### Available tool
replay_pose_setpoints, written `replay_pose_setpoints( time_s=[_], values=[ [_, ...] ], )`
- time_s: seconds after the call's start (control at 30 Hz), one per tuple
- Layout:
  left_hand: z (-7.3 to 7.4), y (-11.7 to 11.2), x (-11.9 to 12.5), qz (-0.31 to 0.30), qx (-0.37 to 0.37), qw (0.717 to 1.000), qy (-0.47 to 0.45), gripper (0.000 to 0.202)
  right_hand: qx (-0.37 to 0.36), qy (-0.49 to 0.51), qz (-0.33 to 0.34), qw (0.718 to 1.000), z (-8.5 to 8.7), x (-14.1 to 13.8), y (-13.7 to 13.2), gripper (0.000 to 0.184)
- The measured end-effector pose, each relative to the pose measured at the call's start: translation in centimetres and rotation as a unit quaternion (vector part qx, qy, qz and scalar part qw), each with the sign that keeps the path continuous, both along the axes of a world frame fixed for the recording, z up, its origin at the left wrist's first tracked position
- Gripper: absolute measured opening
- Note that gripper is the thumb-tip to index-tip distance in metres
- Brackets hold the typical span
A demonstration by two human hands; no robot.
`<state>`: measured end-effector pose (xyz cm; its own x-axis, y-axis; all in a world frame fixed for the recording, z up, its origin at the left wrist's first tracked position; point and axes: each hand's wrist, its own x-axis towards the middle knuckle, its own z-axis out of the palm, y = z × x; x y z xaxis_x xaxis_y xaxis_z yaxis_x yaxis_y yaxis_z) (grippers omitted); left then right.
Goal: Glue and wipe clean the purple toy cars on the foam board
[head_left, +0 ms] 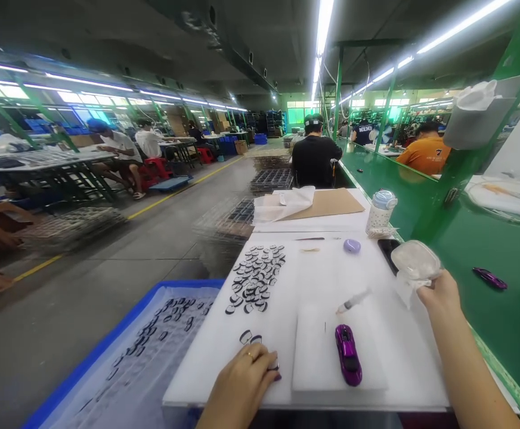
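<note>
Near the front edge of the white foam-topped table, my left hand (246,381) is closed on a small black-rimmed clear piece (274,364), its fingers partly hiding it. Two similar pieces (251,337) lie just beyond the knuckles. At the right edge, my right hand (442,293) pinches a crumpled white tissue (409,289) beside a clear tub with a whitish lid (415,260). Between my hands, a purple toy car (348,355) lies on a raised white foam block (316,369). A syringe (353,301) rests behind the car.
Many black-rimmed pieces (257,274) cover the table's left side. A blue-rimmed tray (152,292) holds more, lower left. At the right stand a bottle (380,211), a dark phone (389,253) and a purple case (352,246). Another purple car (490,278) lies on the green bench (474,310). A person (314,155) sits ahead.
</note>
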<state>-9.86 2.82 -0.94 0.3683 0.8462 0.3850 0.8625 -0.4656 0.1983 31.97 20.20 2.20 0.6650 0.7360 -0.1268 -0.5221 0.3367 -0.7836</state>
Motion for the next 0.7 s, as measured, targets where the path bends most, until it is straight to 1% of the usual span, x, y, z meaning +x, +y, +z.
replay_pose_setpoints(
  time_s=[0.07, 0.1, 0.17, 0.23, 0.3, 0.37, 0.43, 0.47, 0.5, 0.53, 0.57, 0.6, 0.63, 0.67, 0.7],
  values=[
    [0.6, 0.2, 0.4, 0.020, -0.082, 0.996, 0.023, 0.020, -0.025, -0.034, -0.003, 0.999, -0.4, 0.1, 0.0, 0.027],
    [0.7, 0.3, 0.5, 0.025, -0.100, 0.994, 0.030, 0.019, -0.031, -0.059, -0.005, 0.998, -0.6, 0.1, 0.0, 0.025],
    [0.8, 0.6, 0.6, 0.027, -0.104, 0.994, 0.029, 0.017, -0.028, -0.115, -0.016, 0.993, -0.7, 0.0, 0.1, 0.017],
    [0.5, 0.8, 0.4, 0.028, -0.088, 0.996, 0.009, 0.017, -0.012, -0.176, -0.045, 0.983, -0.4, -0.1, 0.0, 0.012],
    [0.3, 1.0, 0.3, 0.028, -0.069, 0.996, -0.045, 0.016, 0.009, -0.235, -0.090, 0.968, 0.3, -0.5, -0.5, 0.016],
    [0.5, 1.0, 0.7, 0.025, -0.045, 0.989, -0.139, 0.012, 0.032, -0.291, -0.139, 0.946, 1.4, -1.2, -1.2, 0.020],
    [1.1, 0.8, 2.0, 0.023, -0.029, 0.964, -0.263, 0.008, 0.051, -0.369, -0.167, 0.913, 2.4, -2.4, -2.1, 0.033],
    [1.5, 0.6, 3.0, 0.022, -0.035, 0.943, -0.330, 0.007, 0.062, -0.423, -0.163, 0.889, 2.9, -3.2, -2.5, 0.040],
    [1.9, 0.4, 4.3, 0.015, -0.052, 0.916, -0.397, 0.009, 0.074, -0.483, -0.144, 0.861, 3.3, -4.0, -2.8, 0.045],
    [2.3, 0.2, 5.7, 0.006, -0.077, 0.882, -0.465, 0.012, 0.088, -0.542, -0.114, 0.828, 3.7, -4.9, -3.0, 0.047],
    [2.7, 0.0, 7.2, -0.007, -0.117, 0.839, -0.532, 0.016, 0.101, -0.594, -0.082, 0.794, 4.1, -5.7, -3.1, 0.046],
    [3.0, -0.1, 8.7, -0.017, -0.154, 0.782, -0.604, 0.021, 0.108, -0.632, -0.056, 0.765, 4.5, -6.5, -3.1, 0.043],
    [3.2, -0.1, 10.0, -0.026, -0.196, 0.717, -0.669, 0.026, 0.107, -0.650, -0.039, 0.751, 5.1, -7.1, -3.0, 0.039],
    [3.3, 0.0, 11.2, -0.035, -0.236, 0.650, -0.721, 0.030, 0.101, -0.641, -0.027, 0.761, 5.7, -7.5, -2.9, 0.032],
    [3.4, 0.0, 12.1, -0.050, -0.263, 0.593, -0.759, 0.032, 0.094, -0.608, -0.022, 0.788, 6.5, -7.7, -2.8, 0.026]
  ],
)
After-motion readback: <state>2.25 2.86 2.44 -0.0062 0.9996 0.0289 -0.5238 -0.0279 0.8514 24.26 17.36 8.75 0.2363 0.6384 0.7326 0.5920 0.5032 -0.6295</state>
